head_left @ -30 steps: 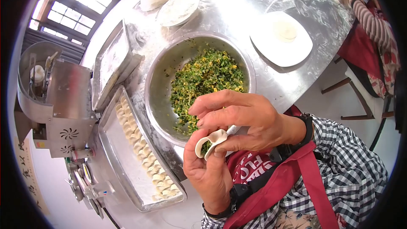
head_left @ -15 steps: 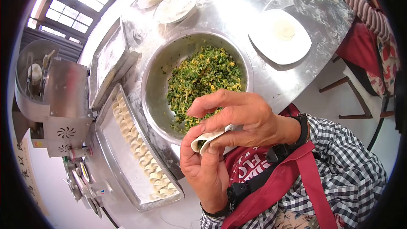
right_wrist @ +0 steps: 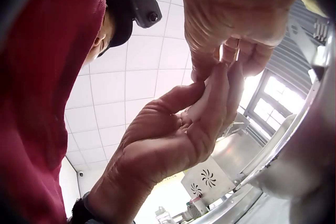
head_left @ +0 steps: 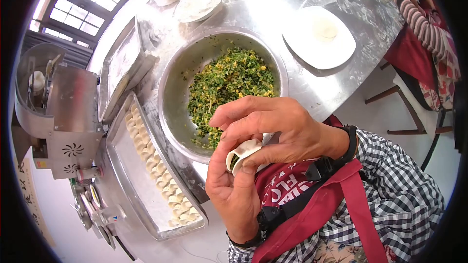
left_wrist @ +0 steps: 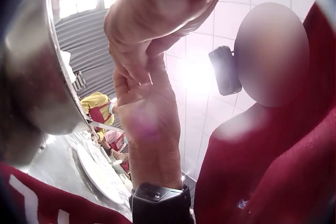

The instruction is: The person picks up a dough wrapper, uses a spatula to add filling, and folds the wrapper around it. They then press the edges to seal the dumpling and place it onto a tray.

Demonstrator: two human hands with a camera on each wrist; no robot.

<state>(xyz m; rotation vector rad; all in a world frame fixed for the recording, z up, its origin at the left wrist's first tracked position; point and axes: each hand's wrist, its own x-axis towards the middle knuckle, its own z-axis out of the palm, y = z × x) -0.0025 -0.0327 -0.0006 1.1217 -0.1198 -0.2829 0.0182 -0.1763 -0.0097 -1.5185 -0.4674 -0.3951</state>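
Both hands come together over the near rim of a steel bowl (head_left: 284, 80) holding chopped green and yellow filling (head_left: 231, 80). Between them is a folded dumpling (head_left: 246, 152), its pale wrapper gaping at the near end, where dark green filling shows. My left hand (head_left: 226, 192) cups it from below, thumb and fingers around its open end. From above, my right hand (head_left: 280, 126) pinches the wrapper's edge between thumb and fingers. A small pale, speckled piece shows between the right hand's fingers. Hands mostly hide the dumpling in both wrist views.
A metal tray (head_left: 141, 199) with rows of dumplings (head_left: 156, 168) lies left of the bowl, near another tray (head_left: 105, 109) and a steel machine (head_left: 73, 102). Beyond are a floury plate (head_left: 200, 2) and a white plate (head_left: 304, 44) with wrappers. Another person's arm (head_left: 414, 14) reaches in at right.
The right hand's thumb and fingers have worked along the wrapper edge, and the dumpling's opening looks narrower than a second ago. The head view has shifted slightly; both hands stay together.
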